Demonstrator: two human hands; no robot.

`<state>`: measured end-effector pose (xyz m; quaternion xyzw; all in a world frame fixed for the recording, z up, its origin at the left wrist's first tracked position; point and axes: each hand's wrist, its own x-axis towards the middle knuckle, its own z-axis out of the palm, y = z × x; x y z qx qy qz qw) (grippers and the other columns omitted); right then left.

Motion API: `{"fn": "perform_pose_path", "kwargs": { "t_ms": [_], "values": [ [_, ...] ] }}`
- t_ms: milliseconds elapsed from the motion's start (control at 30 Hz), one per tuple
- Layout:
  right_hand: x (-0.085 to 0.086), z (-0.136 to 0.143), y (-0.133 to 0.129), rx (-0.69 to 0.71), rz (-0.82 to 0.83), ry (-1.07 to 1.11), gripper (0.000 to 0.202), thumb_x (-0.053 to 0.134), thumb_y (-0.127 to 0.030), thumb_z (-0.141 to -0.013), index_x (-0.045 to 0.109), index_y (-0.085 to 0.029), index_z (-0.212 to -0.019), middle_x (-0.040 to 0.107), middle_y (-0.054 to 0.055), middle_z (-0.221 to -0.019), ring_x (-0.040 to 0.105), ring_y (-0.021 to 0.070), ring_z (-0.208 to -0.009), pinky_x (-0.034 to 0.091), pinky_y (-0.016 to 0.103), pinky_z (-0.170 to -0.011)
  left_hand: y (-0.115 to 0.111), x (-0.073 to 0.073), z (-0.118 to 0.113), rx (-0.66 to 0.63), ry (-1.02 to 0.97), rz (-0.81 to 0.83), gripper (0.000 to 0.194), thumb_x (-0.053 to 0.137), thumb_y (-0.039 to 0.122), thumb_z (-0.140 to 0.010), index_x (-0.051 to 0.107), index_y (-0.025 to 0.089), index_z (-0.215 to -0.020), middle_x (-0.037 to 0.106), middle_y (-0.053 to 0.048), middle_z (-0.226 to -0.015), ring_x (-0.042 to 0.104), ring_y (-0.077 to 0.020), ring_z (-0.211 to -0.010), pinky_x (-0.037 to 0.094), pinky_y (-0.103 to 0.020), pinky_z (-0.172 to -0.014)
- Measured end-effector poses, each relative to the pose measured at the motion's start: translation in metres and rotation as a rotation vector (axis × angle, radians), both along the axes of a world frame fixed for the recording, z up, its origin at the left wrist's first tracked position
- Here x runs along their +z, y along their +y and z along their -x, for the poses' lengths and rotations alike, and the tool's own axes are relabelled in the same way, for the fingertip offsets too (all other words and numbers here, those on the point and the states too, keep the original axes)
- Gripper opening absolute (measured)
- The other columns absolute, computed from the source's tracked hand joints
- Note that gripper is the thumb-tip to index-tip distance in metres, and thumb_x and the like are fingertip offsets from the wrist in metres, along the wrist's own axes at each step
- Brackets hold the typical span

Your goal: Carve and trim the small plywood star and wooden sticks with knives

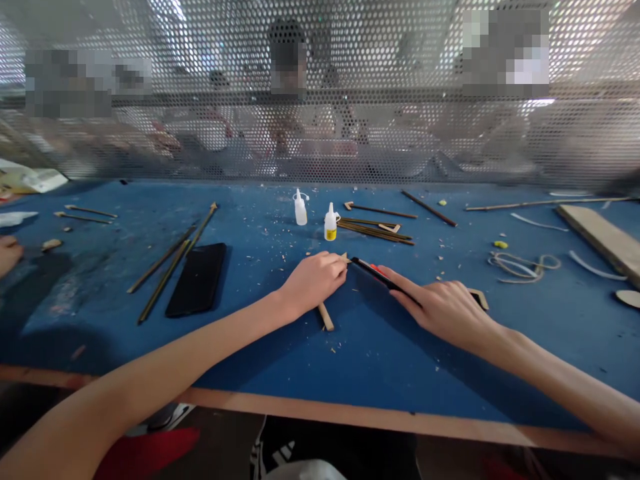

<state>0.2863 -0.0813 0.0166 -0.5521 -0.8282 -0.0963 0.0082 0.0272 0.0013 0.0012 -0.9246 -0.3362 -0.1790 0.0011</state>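
Observation:
My left hand (316, 280) is closed over a small piece of pale wood, pressing it down on the blue table (365, 373). The tip of that wood pokes out past my fingers on the right. A narrow wooden strip (326, 316) sticks out from below the same hand; whether both are one piece is hidden. My right hand (450, 308) grips a black utility knife (385, 277) with a red part near the index finger. Its front end is right beside the wood tip; I cannot tell whether they touch. Two small white glue bottles (331, 225) (301, 210) stand upright beyond my hands.
A black phone (197, 280) lies left, beside several dark sticks (163, 283). More sticks (375, 230) lie behind the bottles. String (525, 267) and a wooden board (603, 237) are at right. A perforated metal screen (320, 140) borders the back. Another person's hand (9, 253) rests far left.

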Motion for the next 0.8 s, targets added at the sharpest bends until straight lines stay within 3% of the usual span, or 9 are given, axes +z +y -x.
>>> {"fn": "perform_pose_path", "kwargs": {
  "t_ms": [233,367,467,533,667,733,800],
  "values": [
    [0.005,-0.024,-0.008,-0.217,0.008,0.110,0.051,0.031,-0.048,-0.104,0.043,-0.034,-0.151,0.071,0.000,-0.065,0.066,0.0211,-0.055,0.030,0.027,-0.050,-0.004,-0.002,0.002,0.011,-0.115,0.031,0.019,0.051,0.016,-0.101,0.069,0.014,-0.106,0.070,-0.008,-0.105,0.066,-0.0221,-0.100,0.054,-0.038,-0.090],
    [0.008,-0.020,0.004,-0.141,-0.095,0.143,0.046,0.038,-0.045,-0.103,0.054,-0.028,-0.143,0.070,0.011,-0.101,0.067,0.0263,-0.087,0.046,0.033,-0.067,-0.003,-0.002,0.006,0.035,-0.411,0.089,0.023,0.058,0.010,-0.093,0.066,0.020,-0.113,0.064,-0.006,-0.113,0.063,-0.0196,-0.108,0.052,-0.037,-0.099],
    [0.014,0.003,0.008,-0.073,-0.225,0.156,0.044,0.041,-0.039,-0.102,0.057,-0.018,-0.137,0.062,0.018,-0.118,0.059,0.0307,-0.106,0.048,0.041,-0.085,0.001,-0.003,0.008,0.052,-0.525,0.122,0.034,0.058,0.007,-0.090,0.062,0.020,-0.121,0.059,-0.008,-0.119,0.065,-0.0151,-0.095,0.055,-0.034,-0.094],
    [0.018,0.030,0.005,0.029,-0.171,0.190,0.038,0.038,-0.032,-0.104,0.062,-0.016,-0.129,0.064,0.015,-0.113,0.060,0.0280,-0.104,0.046,0.040,-0.089,0.004,-0.004,0.008,0.067,-0.516,0.157,0.035,0.056,0.006,-0.089,0.062,0.020,-0.121,0.061,-0.007,-0.116,0.065,-0.0126,-0.086,0.056,-0.031,-0.089],
    [0.025,0.090,-0.001,0.199,0.029,0.225,0.034,0.038,-0.040,-0.104,0.065,-0.018,-0.105,0.069,0.010,-0.102,0.064,0.0240,-0.097,0.044,0.033,-0.080,0.012,-0.003,0.011,0.104,-0.433,0.171,0.022,0.062,0.014,-0.089,0.068,0.018,-0.110,0.068,-0.004,-0.096,0.066,-0.0155,-0.086,0.053,-0.029,-0.084],
    [0.027,0.111,-0.002,0.171,0.125,0.217,0.036,0.044,-0.049,-0.101,0.062,-0.018,-0.100,0.071,0.009,-0.093,0.067,0.0241,-0.087,0.040,0.031,-0.068,0.016,0.002,0.017,0.124,-0.413,0.160,0.016,0.064,0.022,-0.091,0.070,0.018,-0.106,0.070,-0.004,-0.097,0.066,-0.0151,-0.081,0.052,-0.028,-0.080],
    [0.029,0.122,0.000,0.144,0.199,0.202,0.032,0.048,-0.046,-0.098,0.061,-0.017,-0.097,0.072,0.007,-0.084,0.068,0.0230,-0.076,0.034,0.030,-0.060,0.021,0.011,0.026,0.159,-0.394,0.150,0.016,0.063,0.028,-0.093,0.071,0.019,-0.103,0.072,-0.004,-0.095,0.065,-0.0139,-0.073,0.050,-0.026,-0.073]
  ]
}}
